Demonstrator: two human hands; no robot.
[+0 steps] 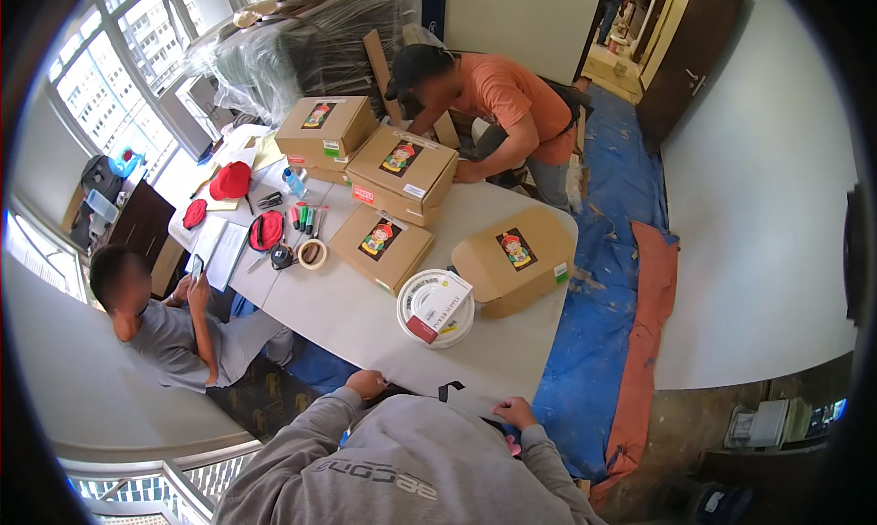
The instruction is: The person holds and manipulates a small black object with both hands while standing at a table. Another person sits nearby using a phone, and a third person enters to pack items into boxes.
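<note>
My left hand (367, 383) rests at the near edge of the white table (356, 319), its fingers curled; whether it grips anything there is hidden. Near the table's right front edge is my right hand (515, 412), fingers bent, with a dark strap or fabric beside it. A short black strap (450, 391) lies between the hands on the edge. In front of me stands a white round tub lid (409, 292) with a white and red power supply box (442, 307) on top. Behind it are a cardboard box (384, 247) and an open-flapped cardboard box (514, 261).
Stacked cardboard boxes (404, 168) stand farther back, with masking tape (313, 254), markers (303, 218) and a red cap (231, 181) at left. A person in orange (514, 93) leans at the far side; a seated person (185, 340) holds a phone. Blue sheeting (603, 278) covers the floor.
</note>
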